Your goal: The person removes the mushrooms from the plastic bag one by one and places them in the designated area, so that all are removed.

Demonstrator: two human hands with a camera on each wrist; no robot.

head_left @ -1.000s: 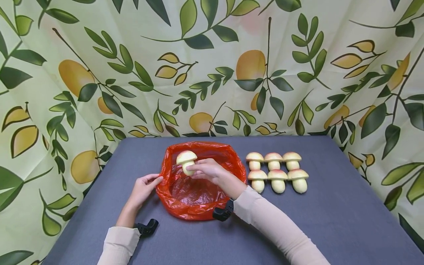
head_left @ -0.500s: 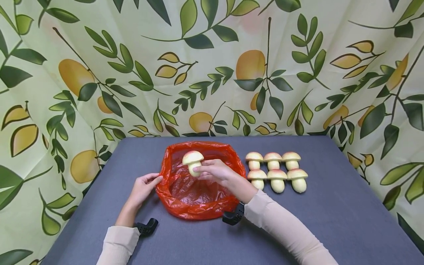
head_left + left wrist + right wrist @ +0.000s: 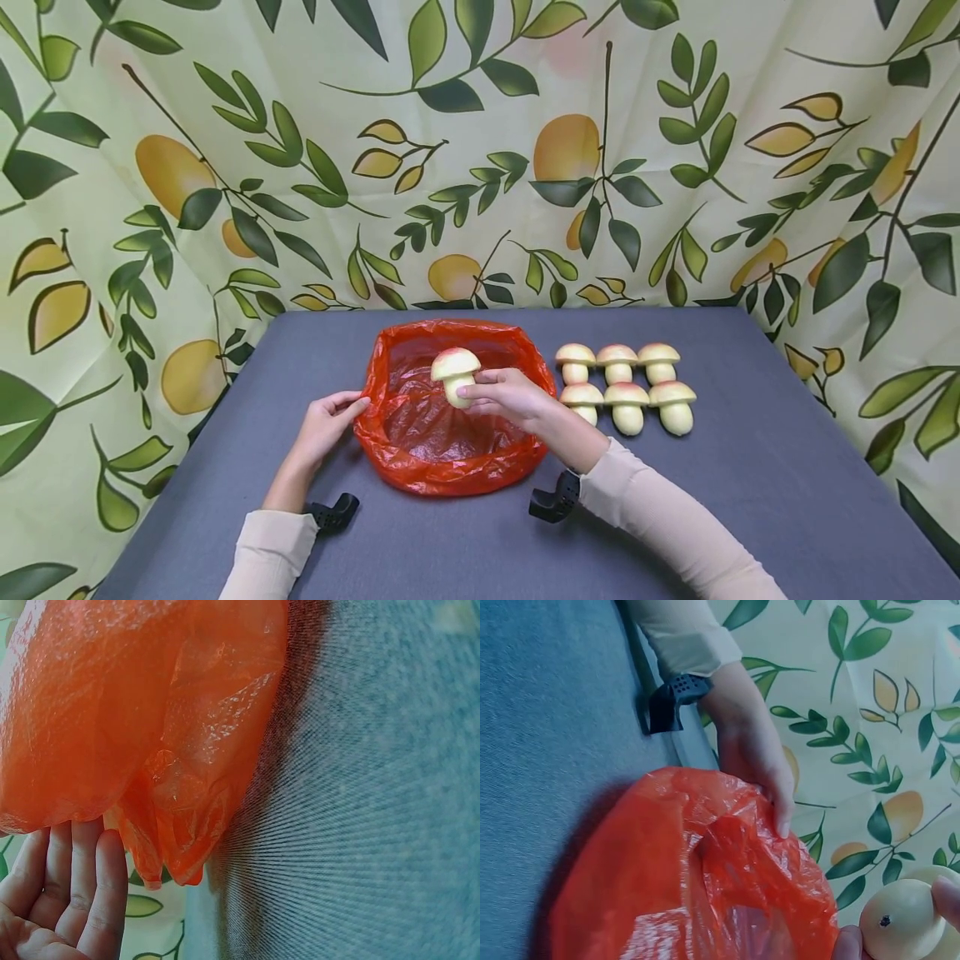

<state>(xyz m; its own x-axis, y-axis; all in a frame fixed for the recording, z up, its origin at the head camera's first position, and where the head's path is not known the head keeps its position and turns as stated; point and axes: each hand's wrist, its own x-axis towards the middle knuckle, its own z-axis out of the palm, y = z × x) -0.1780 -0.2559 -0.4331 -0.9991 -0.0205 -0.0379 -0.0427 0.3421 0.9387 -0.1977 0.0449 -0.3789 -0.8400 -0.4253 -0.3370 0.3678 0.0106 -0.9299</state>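
A toy mushroom (image 3: 454, 365) with a pale yellow cap tinged red is pinched by its stem in my right hand (image 3: 516, 400). It is held over the mouth of a red plastic bag (image 3: 450, 478) that stands wide open on the table. My left hand (image 3: 324, 429) pinches the bag's left rim between thumb and fingers. In the left wrist view, the fingers (image 3: 84, 900) reach up behind the orange-red film (image 3: 97, 712). The right wrist view shows the round stem end of the mushroom (image 3: 901, 919) between the fingertips.
Two rows of matching mushrooms (image 3: 628, 396) stand just right of the bag on the grey table (image 3: 750, 500). A leaf-and-fruit patterned cloth (image 3: 480, 125) hangs behind and along the sides. Each wrist carries a black camera mount (image 3: 557, 497).
My right hand has moved to the right with the mushroom, from the bag's left part toward its middle. The left hand stays at the rim.
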